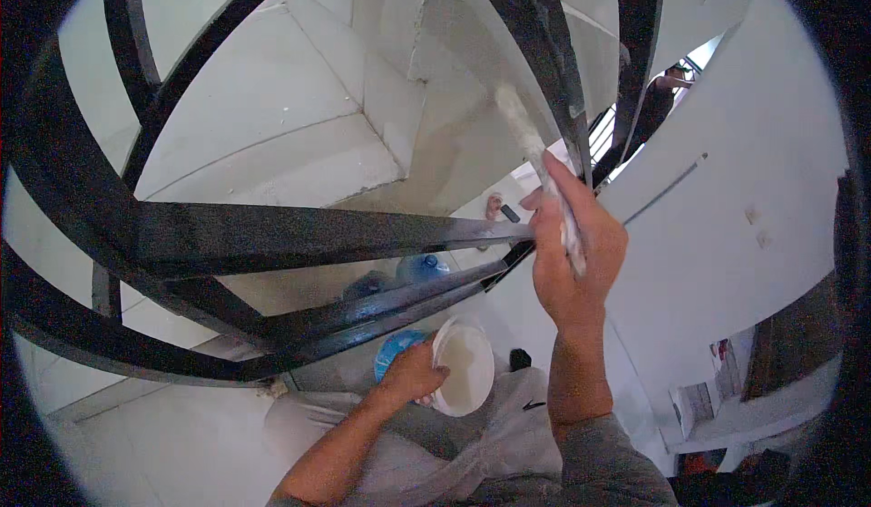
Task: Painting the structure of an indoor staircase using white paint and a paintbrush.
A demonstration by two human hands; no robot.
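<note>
My right hand [581, 244] grips a slim paintbrush [522, 126] smeared with white, its pale tip pointing up and away. That tip is close to a dark railing upright [544, 44], against a beige wall surface; whether it touches is hard to tell. Lower down, my left hand [415, 373] is closed on the rim of a small plastic bucket [469, 325] with a blue patch on its side. Creamy white paint [461, 366] shows inside it. The bucket is tilted over my lap.
Black railing bars [299, 235] cross in front and to the left. Pale tiled steps [272, 144] lie beyond them. Below the bars stands a large blue water bottle [425, 269]. A person [658, 98] is at the far upper right. At lower right is a shelf [771, 430].
</note>
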